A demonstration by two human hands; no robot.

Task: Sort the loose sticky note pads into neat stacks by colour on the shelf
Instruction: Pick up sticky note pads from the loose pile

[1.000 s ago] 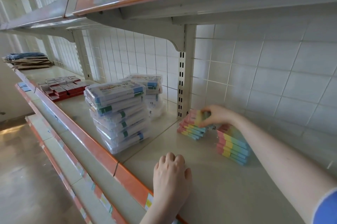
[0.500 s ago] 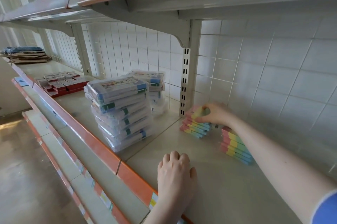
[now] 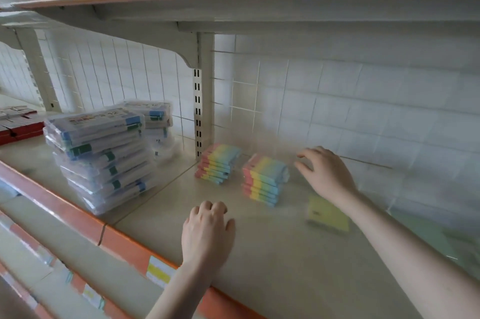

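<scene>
**Right hand off the stack**

The right hand (image 3: 327, 175) had left the rainbow pad it held at the rear stack half a second before and had moved right, clear of both stacks; its fingers (image 3: 307, 153) were spread and slightly bent, gripping nothing, blurred in the frame. The left hand (image 3: 207, 234) had stayed near the shelf's front edge; its fingers (image 3: 207, 206) were curled under against the shelf (image 3: 272, 253), holding nothing. The left rainbow stack (image 3: 217, 164) stood beside the slotted upright (image 3: 198, 111), now with its top pad lying flat; the right rainbow stack (image 3: 263, 179) stood just beside it, apart from it; a yellow pad (image 3: 327, 213) lay alone on the shelf under the right forearm, partly hidden by it. Farther left sat wrapped packs (image 3: 101, 152) and red boxes (image 3: 18, 126); the orange shelf edge (image 3: 78, 217) ran along the front.
</scene>
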